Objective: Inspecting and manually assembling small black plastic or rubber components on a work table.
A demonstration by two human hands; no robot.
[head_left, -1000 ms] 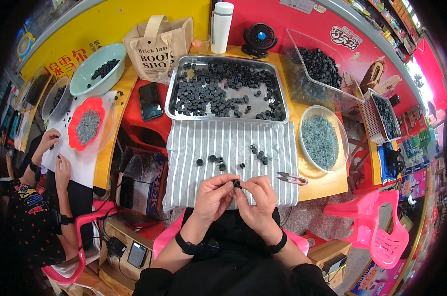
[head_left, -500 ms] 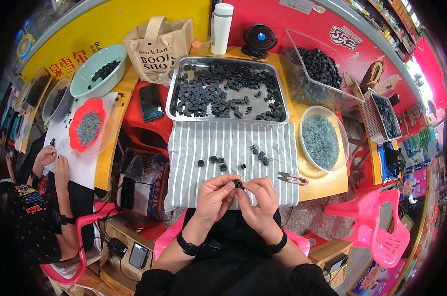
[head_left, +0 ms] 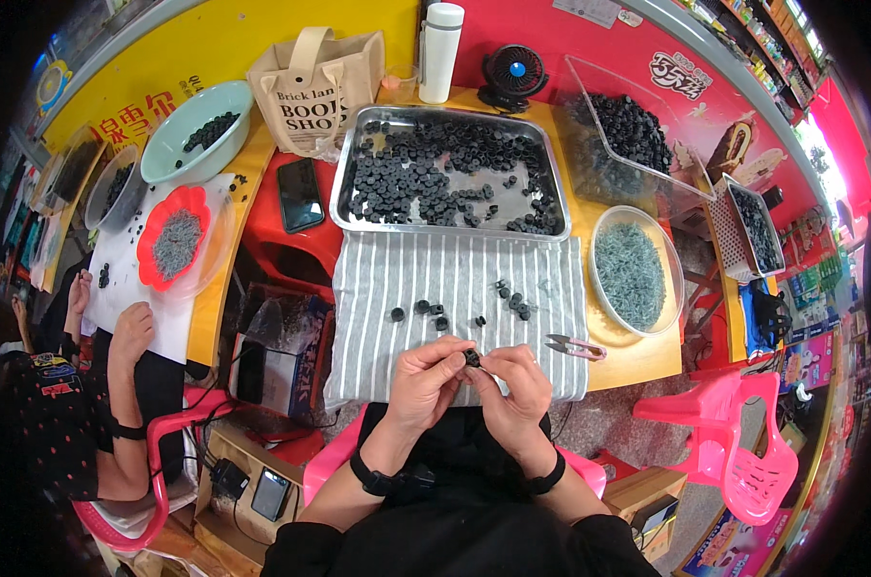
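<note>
A small round black part [head_left: 472,358] is pinched between the fingertips of both my hands, just above the near edge of a grey-and-white striped cloth [head_left: 378,279]. My left hand [head_left: 424,383] closes on it from one side, my right hand [head_left: 514,389] from the other. Fingers cover much of the part, so its exact kind does not show. Several similar black parts [head_left: 440,323] lie loose on the cloth beyond my hands. Thread snips [head_left: 578,348] with pinkish handles rest at the cloth's right side. A metal tray [head_left: 447,234] full of black parts stands behind the cloth.
On the right are an oval tub of grey-green pieces [head_left: 632,274] and a clear bin of black parts [head_left: 637,135]. A white bottle [head_left: 440,53], a small fan [head_left: 512,77] and a canvas bag [head_left: 312,96] stand at the back. A co-worker's hand [head_left: 133,332] is at the left table.
My hands stay together on the black part, with only slight finger movement. The co-worker's hands have moved apart. The whole view has shifted a little.
</note>
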